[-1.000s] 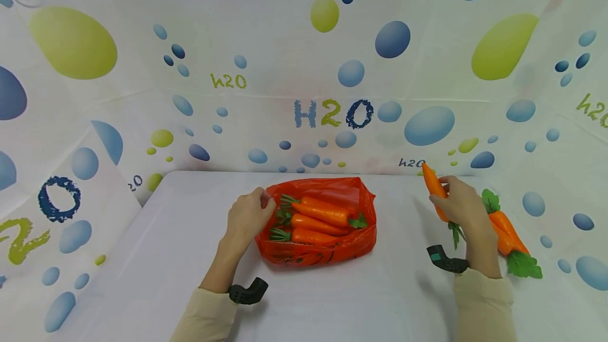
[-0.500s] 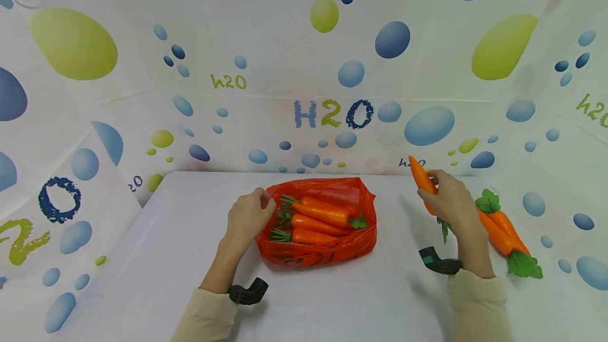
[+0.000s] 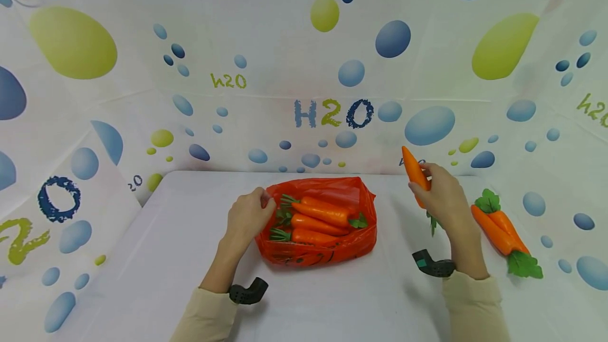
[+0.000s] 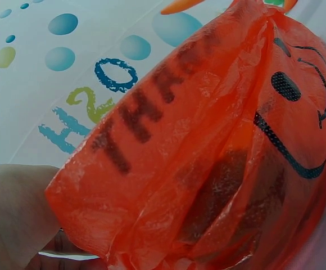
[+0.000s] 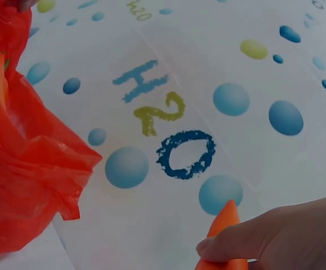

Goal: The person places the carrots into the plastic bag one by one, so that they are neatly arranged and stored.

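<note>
A red plastic bag (image 3: pixel 363 241) lies open on the table with several orange carrots (image 3: pixel 323 211) with green tops inside. My left hand (image 3: pixel 249 218) pinches the bag's left rim; in the left wrist view the red film (image 4: pixel 152 146), printed with dark letters and a face, runs from the thumb side. To the right of the bag, my right hand (image 3: pixel 444 194) grips a single carrot (image 3: pixel 414 170) above the table, its tip pointing up and its green top hanging below. The right wrist view shows the thumb (image 5: pixel 236 244) across that carrot (image 5: pixel 226 222).
More carrots (image 3: pixel 503 231) with leafy green tops lie at the table's right side, beyond the right hand. The white table (image 3: pixel 190 215) meets a white patterned sheet (image 3: pixel 285 57) at the back. Dark wrist devices (image 3: pixel 249 291) sit on both wrists.
My right hand has moved left and slightly up with the carrot, nearer the bag, uncovering more of the carrots on the right. My left hand and the bag have stayed put.
</note>
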Demonstrator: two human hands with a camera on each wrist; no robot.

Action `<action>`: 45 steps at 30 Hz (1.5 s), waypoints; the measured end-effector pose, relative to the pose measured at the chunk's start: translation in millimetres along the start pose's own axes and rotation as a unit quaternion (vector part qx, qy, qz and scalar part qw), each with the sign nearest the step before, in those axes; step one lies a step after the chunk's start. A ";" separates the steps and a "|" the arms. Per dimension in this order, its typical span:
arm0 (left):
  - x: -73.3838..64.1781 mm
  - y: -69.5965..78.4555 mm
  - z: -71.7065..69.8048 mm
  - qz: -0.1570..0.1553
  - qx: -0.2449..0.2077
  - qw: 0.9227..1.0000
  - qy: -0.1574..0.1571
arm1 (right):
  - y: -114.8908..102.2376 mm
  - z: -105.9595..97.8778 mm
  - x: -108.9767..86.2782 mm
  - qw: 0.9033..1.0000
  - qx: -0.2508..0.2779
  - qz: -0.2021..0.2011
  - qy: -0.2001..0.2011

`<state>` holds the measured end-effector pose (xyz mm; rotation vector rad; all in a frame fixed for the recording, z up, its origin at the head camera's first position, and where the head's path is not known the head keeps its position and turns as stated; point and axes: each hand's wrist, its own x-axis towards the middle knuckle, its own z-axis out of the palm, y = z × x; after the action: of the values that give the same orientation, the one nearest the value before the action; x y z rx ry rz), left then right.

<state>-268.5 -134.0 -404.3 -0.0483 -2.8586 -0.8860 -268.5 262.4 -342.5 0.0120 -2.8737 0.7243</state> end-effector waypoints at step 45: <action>1.2 0.5 0.8 0.007 -0.001 1.000 0.010 | -78.0 46.1 -20.4 0.949 0.094 -0.245 0.177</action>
<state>-269.7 -133.2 -404.5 -0.0584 -2.8344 -0.8829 -252.3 171.2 -349.4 0.5422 -2.3105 0.7914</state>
